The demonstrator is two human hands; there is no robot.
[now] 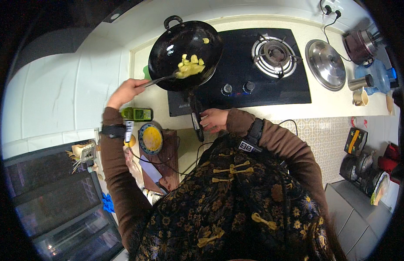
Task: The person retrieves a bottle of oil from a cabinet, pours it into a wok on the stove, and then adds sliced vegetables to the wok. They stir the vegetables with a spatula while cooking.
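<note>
My left hand (128,93) is closed around the handle of a metal spatula (156,81), whose end is among pale yellow-green food pieces (189,67) in a black wok (175,39). One separate piece lies higher up the wok's wall. The wok stands over the left side of a black glass gas hob (234,65), with its long black handle (196,122) pointing towards me. My right hand (215,120) is just right of that handle, fingers parted and loosely bent, not wrapped around it; whether the fingertips touch it is unclear.
Left of the wok handle are a green bottle (138,114), a patterned plate with yellow residue (151,138) and a cleaver (151,169) on a wooden cutting board (169,153). Right of the bare burner (274,56) lie a metal lid (325,65), a cup (360,97) and a blue-tinted plastic jug (378,73).
</note>
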